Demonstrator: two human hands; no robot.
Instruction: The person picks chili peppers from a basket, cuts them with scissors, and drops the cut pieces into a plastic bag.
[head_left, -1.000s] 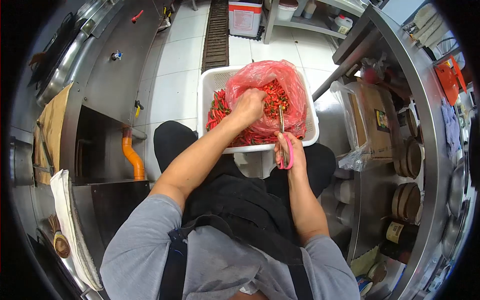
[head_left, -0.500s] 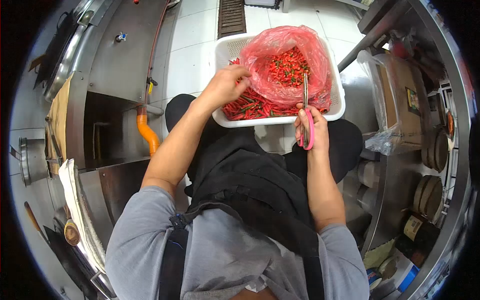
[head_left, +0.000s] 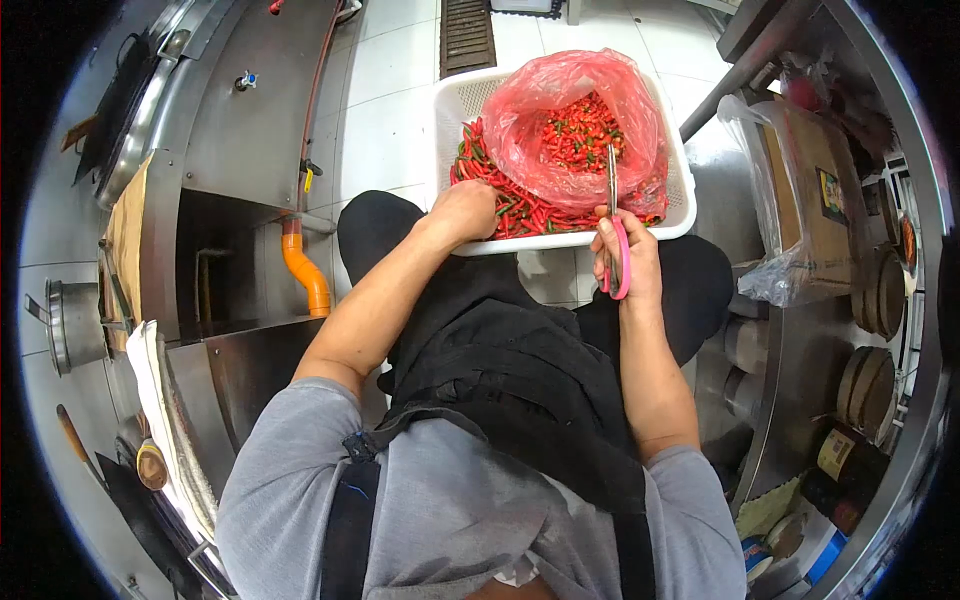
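A white plastic basket [head_left: 685, 190] stands between my knees. Long red and green chillies [head_left: 530, 215] lie in its left and near part. An open pink plastic bag [head_left: 510, 110] in the basket holds cut red chilli pieces [head_left: 582, 135]. My left hand [head_left: 466, 210] is at the basket's near left, over the long chillies, fingers curled; what they hold, if anything, is hidden. My right hand [head_left: 628, 255] grips pink-handled scissors [head_left: 619, 262] by the basket's near right edge, the blades pointing away from me over the bag.
Metal shelving [head_left: 800, 350] with a plastic-wrapped cardboard box [head_left: 815, 200] is on the right. Steel kitchen equipment [head_left: 245, 120] and an orange pipe [head_left: 305, 270] are on the left. A floor drain [head_left: 466, 40] runs beyond the basket.
My left hand has moved from the bag's opening out to the left, then down onto the long chillies. My right hand still holds the scissors. The whole view has shifted.
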